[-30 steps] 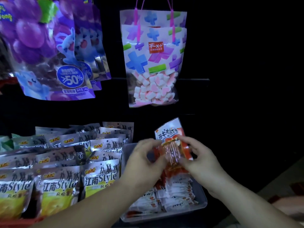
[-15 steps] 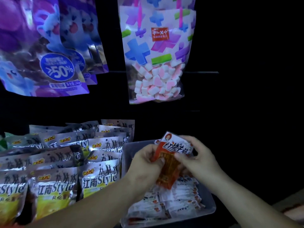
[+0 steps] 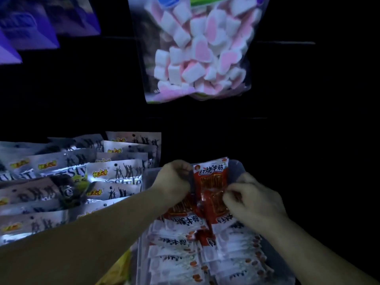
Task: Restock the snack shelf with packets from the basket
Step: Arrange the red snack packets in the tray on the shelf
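Note:
A red and white snack packet [image 3: 211, 177] stands upright at the back of a clear plastic tray [image 3: 238, 167]. My left hand [image 3: 174, 179] pinches its upper left edge. My right hand [image 3: 248, 196] pinches its lower right part. Below them the tray holds several rows of the same red and white packets [image 3: 195, 247], lying flat.
Silver "Style" packets [image 3: 115, 173] stand in rows on the shelf left of the tray. A bag of pink and white marshmallows [image 3: 197, 50] hangs above. Purple bags [image 3: 30, 27] hang at the upper left. The surroundings are dark.
The view has dropped and moved closer to the tray. The held packet has been turned upright and brought down to the back of the tray.

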`<state>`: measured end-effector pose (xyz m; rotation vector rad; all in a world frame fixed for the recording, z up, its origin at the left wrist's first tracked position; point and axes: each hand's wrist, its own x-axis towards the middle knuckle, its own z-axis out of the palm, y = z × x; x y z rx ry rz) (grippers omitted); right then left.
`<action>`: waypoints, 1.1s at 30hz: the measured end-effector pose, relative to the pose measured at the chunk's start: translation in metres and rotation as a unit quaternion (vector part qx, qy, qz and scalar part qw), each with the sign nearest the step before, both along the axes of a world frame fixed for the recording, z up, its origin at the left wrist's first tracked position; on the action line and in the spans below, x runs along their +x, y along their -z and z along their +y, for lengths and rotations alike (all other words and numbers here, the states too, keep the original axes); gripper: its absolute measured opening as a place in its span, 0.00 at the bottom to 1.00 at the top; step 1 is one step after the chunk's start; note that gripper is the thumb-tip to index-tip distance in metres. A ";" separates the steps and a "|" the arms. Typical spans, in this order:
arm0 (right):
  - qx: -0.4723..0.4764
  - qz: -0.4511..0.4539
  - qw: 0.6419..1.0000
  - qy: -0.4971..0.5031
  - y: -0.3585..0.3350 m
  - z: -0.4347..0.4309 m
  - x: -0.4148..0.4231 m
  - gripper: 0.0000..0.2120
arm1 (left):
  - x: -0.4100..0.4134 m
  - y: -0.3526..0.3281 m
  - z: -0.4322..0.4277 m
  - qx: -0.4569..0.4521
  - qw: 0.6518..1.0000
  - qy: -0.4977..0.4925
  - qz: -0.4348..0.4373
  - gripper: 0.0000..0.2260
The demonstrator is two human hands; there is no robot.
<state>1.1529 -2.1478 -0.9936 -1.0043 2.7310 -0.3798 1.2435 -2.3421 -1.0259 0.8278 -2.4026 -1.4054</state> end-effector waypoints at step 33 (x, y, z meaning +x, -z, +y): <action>-0.413 -0.291 0.856 0.107 -0.030 -0.004 0.013 0.26 | 0.031 -0.071 0.041 0.104 0.977 0.040 0.182 0.09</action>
